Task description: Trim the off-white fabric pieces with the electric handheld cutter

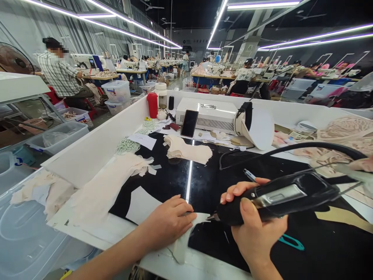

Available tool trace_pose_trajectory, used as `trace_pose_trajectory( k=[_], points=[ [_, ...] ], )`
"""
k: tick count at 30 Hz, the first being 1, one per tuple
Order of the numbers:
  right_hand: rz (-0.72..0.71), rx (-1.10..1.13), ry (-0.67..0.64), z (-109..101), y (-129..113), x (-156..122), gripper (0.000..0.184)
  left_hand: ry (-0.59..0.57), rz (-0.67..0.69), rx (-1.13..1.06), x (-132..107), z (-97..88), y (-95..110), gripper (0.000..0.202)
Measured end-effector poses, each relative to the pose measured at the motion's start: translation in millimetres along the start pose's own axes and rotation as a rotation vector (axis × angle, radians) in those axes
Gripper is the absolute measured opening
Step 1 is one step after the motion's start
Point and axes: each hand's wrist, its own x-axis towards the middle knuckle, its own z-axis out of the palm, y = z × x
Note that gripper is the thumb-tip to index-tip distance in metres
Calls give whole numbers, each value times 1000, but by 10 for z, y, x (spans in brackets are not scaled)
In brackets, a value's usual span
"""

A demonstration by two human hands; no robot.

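Observation:
My right hand (253,221) is wrapped round a black corded hand tool (279,196), whose tip points left at a pale fabric piece (201,217). My left hand (169,219) presses down on that piece with its fingers curled, just left of the tool tip. Both rest on a glossy black work surface (171,179). A black cable (291,147) arcs back from the tool.
Stacks of cream fabric pieces (189,149) and scraps (99,190) lie to the left. A white machine box (210,114), phone (189,123), red bottle (152,105) and white visor (256,126) stand at the back. Clear plastic bins (26,229) sit left. Other workers sit at distant tables.

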Motion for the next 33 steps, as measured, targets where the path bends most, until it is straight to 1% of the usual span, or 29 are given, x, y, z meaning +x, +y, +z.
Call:
trace_pose_trajectory(
  k=[7, 10, 13, 16, 18, 20, 23, 29, 33],
  points=[
    [2, -53, -28, -34, 52, -29, 37, 1, -10, 10, 1, 4, -2, 17],
    [9, -79, -14, -33, 55, -35, 35, 26, -5, 32, -7, -7, 27, 18],
    [16, -85, -5, -34, 39, -49, 36, 37, -12, 51, -45, -41, 98, 31],
    [15, -84, 2, -41, 9, -81, 38, -23, -77, -6, -103, -69, 171, 48],
    [11, -90, 7, -45, -14, -108, 38, -56, -138, -52, -136, -68, 196, 52],
    [11, -98, 7, -47, -34, -135, 38, -66, -181, -83, -153, -56, 199, 49],
    [16, -90, 17, -47, -57, -169, 39, -75, -200, -85, -149, -41, 188, 45],
    [17, -74, 42, -41, -115, -233, 39, -80, -167, -13, -121, -73, 199, 33],
    [-5, -76, 45, -29, -140, -260, 40, -120, -136, 48, -103, -115, 225, 31]
  ],
)
